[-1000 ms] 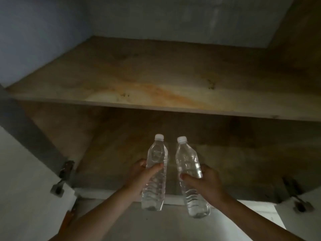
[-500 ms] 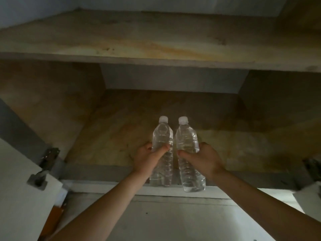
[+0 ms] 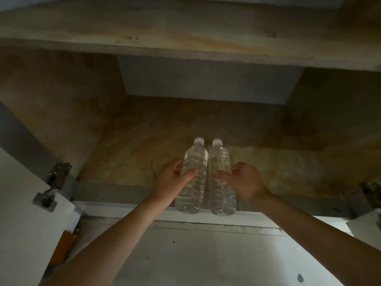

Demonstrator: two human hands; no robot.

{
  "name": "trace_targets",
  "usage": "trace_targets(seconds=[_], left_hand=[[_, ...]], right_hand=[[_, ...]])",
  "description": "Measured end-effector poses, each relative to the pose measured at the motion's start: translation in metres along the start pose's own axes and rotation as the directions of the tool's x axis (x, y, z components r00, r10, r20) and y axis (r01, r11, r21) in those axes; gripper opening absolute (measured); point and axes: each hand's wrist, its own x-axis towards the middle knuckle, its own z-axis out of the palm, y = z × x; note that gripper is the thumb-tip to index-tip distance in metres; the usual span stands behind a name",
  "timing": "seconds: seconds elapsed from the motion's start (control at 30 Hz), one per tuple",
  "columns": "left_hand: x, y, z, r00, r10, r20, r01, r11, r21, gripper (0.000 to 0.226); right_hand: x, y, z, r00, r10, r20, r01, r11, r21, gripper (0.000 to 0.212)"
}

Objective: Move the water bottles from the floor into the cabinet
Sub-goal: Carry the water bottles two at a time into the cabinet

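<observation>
Two clear plastic water bottles with white caps are held upright and side by side at the front edge of the cabinet's lower shelf (image 3: 144, 153). My left hand (image 3: 172, 180) grips the left bottle (image 3: 193, 162) around its middle. My right hand (image 3: 245, 180) grips the right bottle (image 3: 219, 159) the same way. The two bottles touch each other. Their bases hang over the shelf's front lip; whether they rest on it I cannot tell.
A wooden upper shelf (image 3: 185, 38) spans the top of the view. Open white cabinet doors with metal hinges stand at the left (image 3: 53, 182) and right (image 3: 371, 190). The lower shelf is bare wood behind the bottles. A white panel (image 3: 206, 254) lies below the cabinet.
Both hands have carried the bottles forward and together toward the lower shelf. The view has tilted down, so the upper shelf sits higher in the frame.
</observation>
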Motion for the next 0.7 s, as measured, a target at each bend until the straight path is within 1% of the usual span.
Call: trace_targets(seconds=[0.03, 0.07, 0.13, 0.2, 0.27, 0.3, 0.43, 0.47, 0.57, 0.7], left_hand=[[-0.005, 0.0, -0.004, 1.0, -0.006, 0.006, 0.006, 1.0, 0.01, 0.03], [-0.011, -0.003, -0.009, 1.0, -0.008, 0.009, 0.008, 1.0, 0.025, 0.043], [-0.023, -0.009, -0.017, 0.999, 0.0, 0.036, -0.003, 0.997, 0.072, 0.056], [-0.039, -0.015, -0.022, 0.994, -0.004, 0.108, -0.003, 0.998, 0.063, 0.067], [-0.049, -0.017, -0.025, 0.986, -0.023, 0.165, 0.017, 0.999, 0.035, 0.079], [-0.05, -0.018, -0.026, 0.983, -0.023, 0.182, 0.021, 1.0, 0.012, 0.082], [-0.05, -0.017, -0.028, 0.977, -0.022, 0.214, 0.029, 0.999, -0.031, 0.093], [-0.048, -0.017, -0.027, 0.978, -0.019, 0.21, 0.027, 0.999, -0.036, 0.094], [-0.043, -0.014, -0.016, 0.981, 0.006, 0.195, 0.009, 0.997, -0.073, 0.086], [-0.033, -0.012, 0.0, 0.985, 0.013, 0.175, 0.006, 0.994, -0.105, 0.085]], right_hand=[[-0.007, 0.002, -0.002, 1.0, -0.026, 0.01, 0.025, 0.996, 0.084, 0.017], [-0.016, 0.005, -0.003, 0.998, -0.053, 0.022, 0.048, 0.977, 0.206, 0.016], [-0.036, 0.013, -0.005, 0.99, -0.129, 0.054, 0.095, 0.904, 0.416, 0.03], [-0.051, 0.022, -0.005, 0.972, -0.203, 0.116, 0.118, 0.855, 0.506, 0.045], [-0.056, 0.03, -0.005, 0.961, -0.222, 0.165, 0.108, 0.85, 0.515, 0.06], [-0.057, 0.031, -0.005, 0.957, -0.23, 0.177, 0.111, 0.853, 0.51, 0.064], [-0.052, 0.036, -0.005, 0.942, -0.268, 0.201, 0.128, 0.843, 0.523, 0.065], [-0.051, 0.037, -0.004, 0.941, -0.278, 0.194, 0.14, 0.839, 0.526, 0.064], [-0.05, 0.036, -0.004, 0.939, -0.298, 0.168, 0.173, 0.837, 0.519, 0.061], [-0.042, 0.039, -0.001, 0.951, -0.284, 0.121, 0.177, 0.822, 0.542, 0.066]])
